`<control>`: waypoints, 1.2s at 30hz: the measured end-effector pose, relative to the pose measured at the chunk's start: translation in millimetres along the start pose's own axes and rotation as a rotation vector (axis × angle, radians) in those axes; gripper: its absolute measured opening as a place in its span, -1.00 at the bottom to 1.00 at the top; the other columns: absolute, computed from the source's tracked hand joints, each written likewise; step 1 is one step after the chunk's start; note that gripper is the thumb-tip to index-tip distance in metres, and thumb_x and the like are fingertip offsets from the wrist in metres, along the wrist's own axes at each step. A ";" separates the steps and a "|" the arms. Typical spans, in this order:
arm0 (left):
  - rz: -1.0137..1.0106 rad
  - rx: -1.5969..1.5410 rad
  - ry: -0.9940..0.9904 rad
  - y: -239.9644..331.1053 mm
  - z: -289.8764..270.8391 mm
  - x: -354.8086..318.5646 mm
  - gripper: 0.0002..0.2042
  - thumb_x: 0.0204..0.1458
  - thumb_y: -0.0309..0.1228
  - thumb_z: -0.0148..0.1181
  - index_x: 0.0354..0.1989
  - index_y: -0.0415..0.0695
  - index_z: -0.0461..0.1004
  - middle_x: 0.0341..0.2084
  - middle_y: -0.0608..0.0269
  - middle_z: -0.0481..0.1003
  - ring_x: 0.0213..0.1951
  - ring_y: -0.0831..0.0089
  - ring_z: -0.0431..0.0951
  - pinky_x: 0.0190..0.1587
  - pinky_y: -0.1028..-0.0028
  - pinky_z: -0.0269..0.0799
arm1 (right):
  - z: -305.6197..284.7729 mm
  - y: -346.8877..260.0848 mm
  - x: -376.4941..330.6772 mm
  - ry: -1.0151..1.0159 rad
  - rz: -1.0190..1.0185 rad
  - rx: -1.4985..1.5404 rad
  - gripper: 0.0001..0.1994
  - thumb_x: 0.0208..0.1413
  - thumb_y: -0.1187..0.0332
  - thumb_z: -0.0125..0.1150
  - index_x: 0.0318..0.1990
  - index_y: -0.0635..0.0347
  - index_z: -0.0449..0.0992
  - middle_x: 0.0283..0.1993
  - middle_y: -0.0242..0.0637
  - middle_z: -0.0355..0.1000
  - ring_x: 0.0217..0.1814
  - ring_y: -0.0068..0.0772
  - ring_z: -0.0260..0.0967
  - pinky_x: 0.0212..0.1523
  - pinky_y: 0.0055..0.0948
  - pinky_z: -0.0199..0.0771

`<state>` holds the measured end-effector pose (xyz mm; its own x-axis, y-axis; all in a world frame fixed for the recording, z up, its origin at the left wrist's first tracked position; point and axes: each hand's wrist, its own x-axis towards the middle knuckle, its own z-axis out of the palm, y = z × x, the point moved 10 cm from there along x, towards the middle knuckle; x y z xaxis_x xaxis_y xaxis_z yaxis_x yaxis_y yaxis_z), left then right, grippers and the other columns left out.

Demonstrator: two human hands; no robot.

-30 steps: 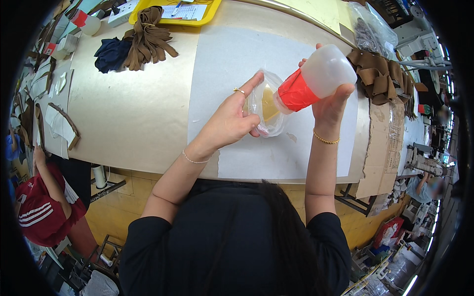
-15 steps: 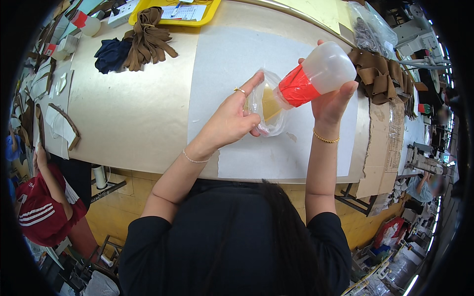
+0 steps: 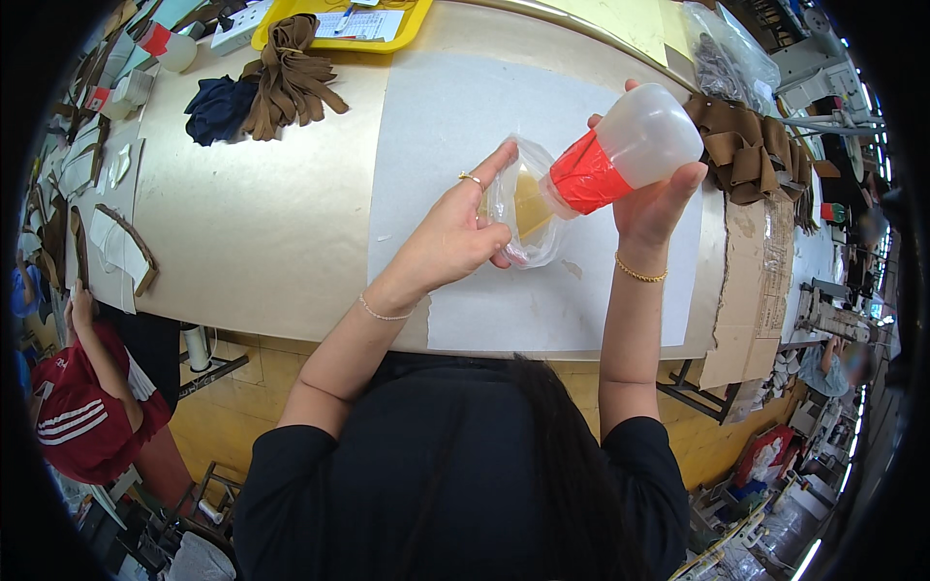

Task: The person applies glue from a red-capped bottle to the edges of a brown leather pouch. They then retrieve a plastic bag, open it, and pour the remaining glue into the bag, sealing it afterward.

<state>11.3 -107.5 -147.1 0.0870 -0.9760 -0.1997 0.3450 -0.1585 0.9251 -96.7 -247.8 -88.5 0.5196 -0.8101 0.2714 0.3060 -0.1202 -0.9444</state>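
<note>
My left hand (image 3: pixel 455 228) grips the near side of a clear plastic bag (image 3: pixel 509 218), with fingers curled over its rim. Yellowish liquid or paste shows inside the bag's mouth. My right hand (image 3: pixel 651 208) is wrapped round a translucent plastic bottle (image 3: pixel 659 131) with red tape about its neck end. Tipped over, the bottle points its opening down and left into the bag's mouth. Whether anything flows out I cannot tell. Both are held over a pale grey sheet (image 3: pixel 455 107) spread on the table.
Brown fabric strips (image 3: pixel 291 82) and a dark blue cloth bundle (image 3: pixel 223 108) lie beyond to the left, near a yellow tray (image 3: pixel 412 29). Wide brown strips (image 3: pixel 741 145) and cardboard (image 3: pixel 746 281) line the right edge. A person in red (image 3: pixel 92 407) works at the left.
The bottle has shifted very slightly right and down in my right hand's grip. My left hand and the bag hold nearly the same place.
</note>
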 end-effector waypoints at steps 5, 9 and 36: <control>-0.007 -0.011 -0.004 0.0 0.2 -0.8 -0.13 -0.22 -0.71 -0.10 0.43 -0.27 -0.17 0.39 -0.05 -0.02 -0.29 0.43 0.60 -0.35 0.54 0.56 | -0.6 0.0 -0.3 0.010 -0.009 0.005 0.03 -0.11 -0.50 0.05 0.25 0.30 0.22 0.28 -0.01 0.24 0.01 0.01 0.49 -0.05 -0.14 0.62; -0.012 -0.006 -0.005 0.2 -0.1 -0.9 -0.13 -0.22 -0.70 -0.10 0.43 -0.27 -0.17 0.39 -0.05 -0.02 -0.29 0.43 0.60 -0.35 0.54 0.56 | -1.8 1.4 -0.5 0.015 -0.013 0.023 0.02 -0.10 -0.49 0.05 0.25 0.30 0.22 0.28 -0.01 0.24 0.01 0.02 0.49 -0.04 -0.13 0.61; -0.074 -0.044 -0.025 -4.4 1.9 -1.2 -0.14 -0.16 -0.74 -0.09 0.44 -0.22 -0.19 0.40 0.03 -0.02 -0.29 0.46 0.58 -0.33 0.52 0.57 | 12.2 -26.0 -27.3 -0.001 -0.244 -0.455 0.20 -0.50 -0.46 0.40 0.17 0.46 0.26 0.18 -0.02 0.28 0.07 -0.12 0.45 0.02 -0.21 0.61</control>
<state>7.9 -105.9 -150.3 0.0368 -0.9654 -0.2583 0.3906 -0.2240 0.8929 -109.1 -215.6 -69.1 0.4773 -0.7268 0.4940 0.0410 -0.5431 -0.8387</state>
